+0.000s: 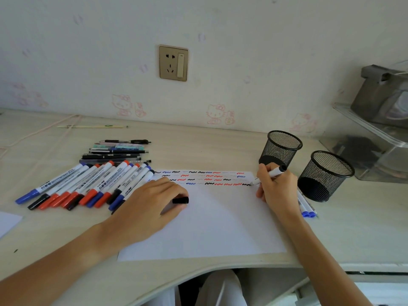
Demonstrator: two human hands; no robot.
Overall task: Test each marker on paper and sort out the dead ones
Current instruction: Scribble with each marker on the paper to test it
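Right now the right hand [276, 186] is pinching an uncapped black marker [268, 175] w/ fingers curled round the barrel, tip touching the paper [212, 228] at the right end of the lowest row of squiggles [207, 178]; the left hand [154, 200] is lying palm-down on the sheet's left side, fingers curled round the black cap [180, 200], so it's clamped on that & pinning the paper at once.

Judging the step: it's testing this marker's ink. To do it well, keep the left hand pressing so the sheet isn't sliding; drag the tip in a short wave w/ light, even pressure, in the bare strip just beside the last black mark, not over it, otherwise a faint line is getting lost in old ink. There's little room left at the right edge, so prob. starting a fresh row lower down is wiser.

Watch the line itself; solid = live, pale or broken = dead. Recap before sorting, since the cap's already in the left hand.

The untested pile of markers [88, 184] is lying left of the paper; two mesh cups [280, 149] [324, 175] are standing just right of it, w/ a few blue-capped markers [305, 208] lying on the desk [198, 140] between the right wrist & the nearer cup.
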